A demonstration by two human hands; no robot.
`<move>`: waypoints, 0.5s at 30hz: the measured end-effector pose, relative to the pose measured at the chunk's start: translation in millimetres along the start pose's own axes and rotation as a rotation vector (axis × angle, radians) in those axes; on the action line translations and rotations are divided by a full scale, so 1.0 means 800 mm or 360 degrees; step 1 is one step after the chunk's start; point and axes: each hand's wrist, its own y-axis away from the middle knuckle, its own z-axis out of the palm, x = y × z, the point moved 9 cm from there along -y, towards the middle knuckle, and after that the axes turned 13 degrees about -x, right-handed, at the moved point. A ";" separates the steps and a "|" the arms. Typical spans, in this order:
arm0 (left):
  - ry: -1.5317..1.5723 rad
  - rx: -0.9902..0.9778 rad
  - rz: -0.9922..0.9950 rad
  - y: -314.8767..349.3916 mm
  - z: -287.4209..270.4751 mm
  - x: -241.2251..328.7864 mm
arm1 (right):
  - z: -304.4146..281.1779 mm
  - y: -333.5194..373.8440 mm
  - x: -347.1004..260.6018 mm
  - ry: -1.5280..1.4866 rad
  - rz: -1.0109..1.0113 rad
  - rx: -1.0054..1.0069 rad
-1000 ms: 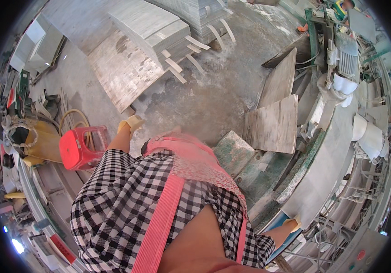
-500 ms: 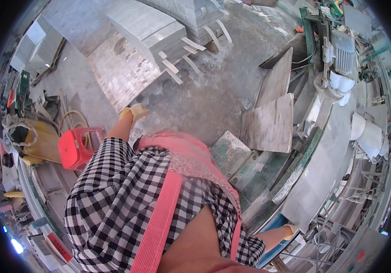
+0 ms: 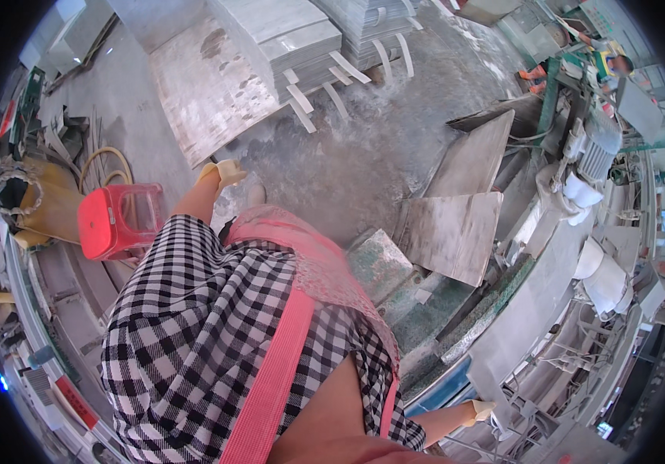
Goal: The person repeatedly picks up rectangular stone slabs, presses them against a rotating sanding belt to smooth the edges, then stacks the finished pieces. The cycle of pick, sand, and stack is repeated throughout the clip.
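My left hand (image 3: 227,172), in a pale yellow glove, hangs over the floor in front of a flat stained board (image 3: 205,93). Its fingers are loosely apart, and I see nothing in them. At the lower right, my right hand (image 3: 478,412), gloved alike, reaches out beside the lower end of a long light-grey slab (image 3: 530,309). Its fingers are too small and turned away to show whether they grip the slab's edge. A dusty pink apron (image 3: 317,247) covers my front over black-and-white checked clothing. One grey shoe tip (image 3: 256,195) shows beyond it.
Stacked grey slabs (image 3: 278,31) with pale strips stand ahead. A red stool (image 3: 108,220) and yellow sack (image 3: 54,197) are left. Worn boards (image 3: 452,236) lean by a green-edged machine with a motor (image 3: 600,147) at right. Another person (image 3: 615,62) is at the far right.
My view has shifted, so the slab stacks sit higher and the stool further left. My right hand has moved slightly left and lower in view. My left hand still hangs free. A shoe tip now shows.
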 end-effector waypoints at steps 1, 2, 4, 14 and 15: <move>-0.0031 -0.0024 -0.0070 -0.003 0.003 -0.019 | -0.004 0.024 -0.024 -0.0066 -0.0022 -0.0003; -0.0040 -0.0039 -0.0011 -0.023 0.003 -0.021 | -0.023 0.055 -0.047 -0.0125 -0.0055 0.0061; 0.0011 0.0046 -0.0077 -0.048 -0.013 -0.067 | -0.012 0.105 -0.087 -0.0269 -0.0095 0.0040; 0.0589 -0.0006 0.0027 -0.147 -0.054 -0.298 | 0.365 0.273 -0.119 -0.0781 -0.0573 -0.0882; 0.0706 0.0062 0.0068 -0.152 -0.065 -0.321 | 0.428 0.304 -0.110 -0.1021 -0.0297 -0.1116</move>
